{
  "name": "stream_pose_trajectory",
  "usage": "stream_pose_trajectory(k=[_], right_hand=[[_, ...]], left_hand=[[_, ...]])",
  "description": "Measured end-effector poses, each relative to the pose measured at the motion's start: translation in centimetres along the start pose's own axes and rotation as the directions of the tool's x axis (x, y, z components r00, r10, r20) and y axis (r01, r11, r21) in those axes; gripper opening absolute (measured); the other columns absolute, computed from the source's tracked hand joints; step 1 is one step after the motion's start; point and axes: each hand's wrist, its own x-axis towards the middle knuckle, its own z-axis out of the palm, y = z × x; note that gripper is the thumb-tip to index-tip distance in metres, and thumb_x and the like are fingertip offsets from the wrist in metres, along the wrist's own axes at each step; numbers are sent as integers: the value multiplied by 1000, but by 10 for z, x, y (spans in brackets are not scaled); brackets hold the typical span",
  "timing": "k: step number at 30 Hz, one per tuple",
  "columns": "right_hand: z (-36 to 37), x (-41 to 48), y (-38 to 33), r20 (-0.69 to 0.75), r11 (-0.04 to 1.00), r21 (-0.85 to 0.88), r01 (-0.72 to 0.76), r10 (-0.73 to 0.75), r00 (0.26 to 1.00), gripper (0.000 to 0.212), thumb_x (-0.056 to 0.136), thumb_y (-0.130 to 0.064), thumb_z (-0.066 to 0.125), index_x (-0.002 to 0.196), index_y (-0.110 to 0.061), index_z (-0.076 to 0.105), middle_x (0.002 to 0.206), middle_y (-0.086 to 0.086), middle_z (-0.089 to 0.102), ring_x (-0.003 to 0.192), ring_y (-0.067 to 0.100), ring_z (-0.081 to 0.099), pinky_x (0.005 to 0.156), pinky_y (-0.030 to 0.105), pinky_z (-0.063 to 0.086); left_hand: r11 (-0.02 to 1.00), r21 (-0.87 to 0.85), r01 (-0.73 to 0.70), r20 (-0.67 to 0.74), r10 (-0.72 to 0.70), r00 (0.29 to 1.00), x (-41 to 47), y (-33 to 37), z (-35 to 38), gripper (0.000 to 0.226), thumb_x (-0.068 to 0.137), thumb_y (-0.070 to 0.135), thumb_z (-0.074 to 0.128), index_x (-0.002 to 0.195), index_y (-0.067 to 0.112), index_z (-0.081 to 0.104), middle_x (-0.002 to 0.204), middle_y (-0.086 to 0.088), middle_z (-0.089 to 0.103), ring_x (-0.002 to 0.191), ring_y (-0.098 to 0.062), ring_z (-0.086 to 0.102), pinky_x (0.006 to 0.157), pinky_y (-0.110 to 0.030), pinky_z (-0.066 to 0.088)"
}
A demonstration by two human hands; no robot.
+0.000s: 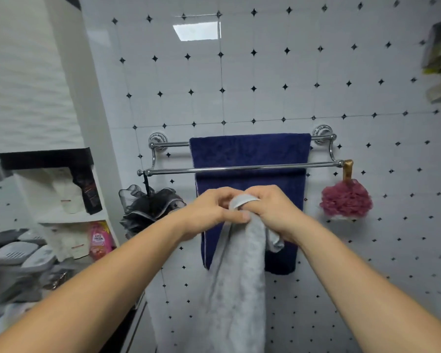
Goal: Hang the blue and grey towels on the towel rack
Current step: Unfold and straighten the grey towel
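Note:
A chrome double-bar towel rack (168, 170) is fixed to the tiled wall. The dark blue towel (250, 154) hangs over its rear bar and drops behind the front bar. Below the front bar, my left hand (209, 212) and my right hand (275, 210) are side by side, both pinching the top edge of the grey towel (237, 281). The grey towel hangs straight down from my fingers in front of the blue one and runs out of the bottom of the frame.
A black mesh sponge (150, 207) hangs from the front bar's left end and a dark red one (345, 200) from its right end. At left stand white shelves (71, 217) with pouches and a pink packet (99, 240). Grey soap boxes (18, 253) are piled lower left.

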Motion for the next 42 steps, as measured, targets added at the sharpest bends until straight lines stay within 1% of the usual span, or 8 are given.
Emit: stream_pose_trajectory(k=[5,7,12,17,24,31,35,42], right_hand=[[6,4,2,-87,994,107,28,-19,996,22,68,-26,81,85,-18,71,76,-1,75,68,6,68,61,22,53],[2,-4,17,-32,979,199,-40,47,998,37,67,-33,83,97,-21,67,81,-5,76,70,6,69,61,21,51],[27,-32,88,234,962,26,-271,258,937,51,78,-24,80,124,-21,60,94,-1,73,92,9,69,97,30,51],[32,-34,114,244,917,60,-394,370,897,80,77,-36,79,145,-34,37,136,-5,50,125,12,51,110,33,38],[51,-19,115,196,936,212,-282,242,950,32,77,-22,80,107,-14,74,107,1,77,99,15,72,85,30,58],[-35,-19,152,-93,943,44,-329,332,939,34,80,-29,78,75,3,69,78,16,73,67,19,67,63,28,51],[-70,-2,143,-218,956,136,-261,286,933,33,85,-29,72,67,-4,61,71,19,59,66,26,56,68,35,42],[-93,4,135,-171,980,-104,-167,148,974,29,85,-29,74,73,-3,65,67,6,63,63,14,57,62,30,42]], left_hand=[[984,180,4,-158,25,987,15,-2,-10,10,76,7,75,78,16,72,73,-2,68,69,-15,60,66,-28,48],[990,144,-9,-261,47,964,21,-1,-21,21,79,2,66,68,19,73,64,4,69,64,-11,60,59,-23,47],[994,-51,-101,-416,71,907,35,11,-43,12,81,10,60,74,13,70,64,4,68,62,-10,60,62,-24,46],[983,-110,-147,-404,91,910,34,23,-62,25,89,22,62,67,22,73,68,4,73,65,-12,69,63,-29,54],[991,-64,-117,-565,60,823,48,32,-75,20,90,12,59,71,12,64,64,0,64,65,-16,59,62,-26,46],[996,4,92,-623,-69,779,28,5,-105,18,69,19,81,66,16,63,62,0,65,56,-17,57,57,-28,48],[972,-196,129,-654,-228,722,27,-2,-107,25,75,30,80,85,12,64,77,-6,72,66,-22,68,66,-32,57],[972,-209,112,-678,-226,700,23,12,-120,24,83,35,71,78,12,65,69,-2,70,58,-18,64,59,-26,49]])
